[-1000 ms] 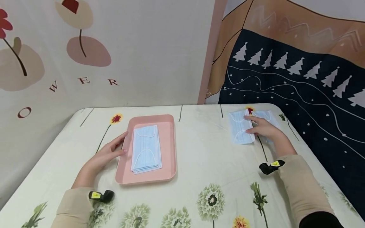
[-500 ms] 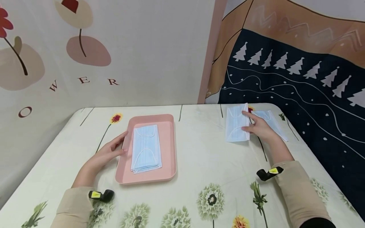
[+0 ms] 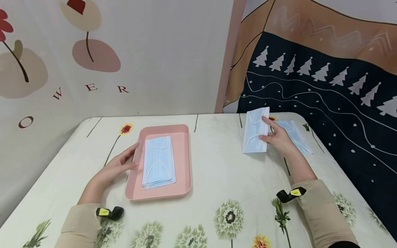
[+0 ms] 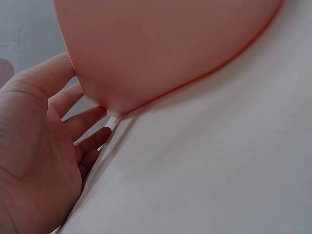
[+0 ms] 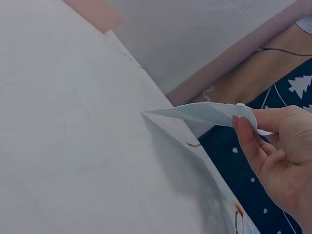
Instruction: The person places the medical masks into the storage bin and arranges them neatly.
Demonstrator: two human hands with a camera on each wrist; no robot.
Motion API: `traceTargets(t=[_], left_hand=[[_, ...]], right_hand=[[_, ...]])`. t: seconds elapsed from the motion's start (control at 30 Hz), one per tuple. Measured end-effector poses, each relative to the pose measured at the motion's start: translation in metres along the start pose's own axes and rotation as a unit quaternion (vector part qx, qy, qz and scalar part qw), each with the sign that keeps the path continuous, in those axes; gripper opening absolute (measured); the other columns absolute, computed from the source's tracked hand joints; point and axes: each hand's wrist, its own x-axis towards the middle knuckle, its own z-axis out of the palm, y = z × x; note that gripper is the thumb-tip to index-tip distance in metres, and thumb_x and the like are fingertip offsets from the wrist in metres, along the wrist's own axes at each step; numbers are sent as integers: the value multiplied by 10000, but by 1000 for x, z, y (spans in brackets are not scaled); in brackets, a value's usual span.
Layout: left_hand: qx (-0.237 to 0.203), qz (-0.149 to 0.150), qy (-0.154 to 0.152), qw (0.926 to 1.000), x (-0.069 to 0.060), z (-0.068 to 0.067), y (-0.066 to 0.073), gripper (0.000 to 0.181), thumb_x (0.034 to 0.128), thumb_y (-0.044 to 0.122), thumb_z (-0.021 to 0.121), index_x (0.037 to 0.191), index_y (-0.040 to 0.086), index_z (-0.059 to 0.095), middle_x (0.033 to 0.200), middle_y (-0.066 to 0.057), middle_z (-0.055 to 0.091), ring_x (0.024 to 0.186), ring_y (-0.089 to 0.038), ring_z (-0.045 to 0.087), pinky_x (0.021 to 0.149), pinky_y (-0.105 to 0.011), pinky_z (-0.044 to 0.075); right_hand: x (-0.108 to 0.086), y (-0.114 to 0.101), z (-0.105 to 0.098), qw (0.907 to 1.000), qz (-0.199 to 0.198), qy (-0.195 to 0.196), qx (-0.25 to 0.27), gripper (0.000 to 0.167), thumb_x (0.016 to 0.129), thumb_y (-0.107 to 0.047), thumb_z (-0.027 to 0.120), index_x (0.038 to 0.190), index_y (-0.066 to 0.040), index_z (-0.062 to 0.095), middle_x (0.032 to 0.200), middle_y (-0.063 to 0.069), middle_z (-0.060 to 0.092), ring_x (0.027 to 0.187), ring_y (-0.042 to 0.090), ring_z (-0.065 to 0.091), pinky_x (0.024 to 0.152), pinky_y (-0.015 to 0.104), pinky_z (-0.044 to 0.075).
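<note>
My right hand (image 3: 279,138) pinches a light blue mask (image 3: 256,130) by its right edge above the table's back right. In the right wrist view the mask (image 5: 204,113) is seen nearly edge-on, lifted over its shadow, between the thumb and fingers of the hand (image 5: 285,156). Another blue mask (image 3: 294,135) lies on the table behind and right of that hand. My left hand (image 3: 113,168) touches the left rim of a pink tray (image 3: 183,162), fingers relaxed; the left wrist view shows that hand (image 4: 44,141) against the tray's side (image 4: 156,48). A stack of blue masks (image 3: 159,162) lies in the tray.
A flower-printed cloth (image 3: 217,179) covers the table. Behind it hangs a pale printed curtain (image 3: 170,69), and a dark cloth with white trees (image 3: 328,93) hangs at the right, beyond the table's edge.
My right hand has lifted its mask off the table and moved slightly left with it, uncovering more of the other mask. My left hand and the tray have stayed in place.
</note>
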Motion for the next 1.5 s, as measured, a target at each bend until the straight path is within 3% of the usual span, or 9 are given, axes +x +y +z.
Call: traceTargets(t=[0.23,0.67,0.83,1.0,1.3,1.5], left_hand=[[15,17,-9,10000,0,0,0,750,948,193,619,1551,188,173,1584,-128,109,1427,-349,85,934,-37,270],[33,-33,5,10000,0,1,2,765,944,203,626,1551,175,163,1584,-130,107,1426,-349,86,928,-32,271],[41,-27,4,10000,0,1,2,766,945,202,624,1552,177,157,1584,-132,102,1426,-353,81,927,-30,269],[47,-36,-3,10000,-1,1,1,771,943,206,628,1552,180,156,1585,-131,99,1426,-351,77,928,-29,265],[36,-31,-12,10000,-1,1,1,773,944,214,627,1553,181,153,1586,-131,93,1427,-351,70,926,-25,260],[99,-19,11,9999,0,1,2,774,942,222,631,1552,176,156,1583,-137,102,1425,-358,81,923,-27,267]], right_hand=[[-5,-10,9,9991,-164,9,381,812,891,27,642,1540,-232,229,1579,106,91,916,64,602,743,194,516],[-7,-26,36,9967,-364,-138,711,805,883,26,652,1532,-244,262,1566,75,164,977,165,633,768,268,531],[-7,-35,49,9959,-263,-238,832,808,881,12,660,1528,-276,270,1565,40,188,1080,281,607,795,291,526],[-10,-43,65,9947,-255,-312,947,818,869,5,678,1521,-295,286,1548,47,239,1078,283,609,798,284,524],[-12,-59,98,9871,-540,-639,1362,831,853,51,676,1514,-292,308,1537,45,239,1065,270,617,808,302,523],[-11,-67,122,9764,-734,-965,1788,821,853,90,656,1512,-265,319,1506,52,275,1063,283,616,819,342,524]])
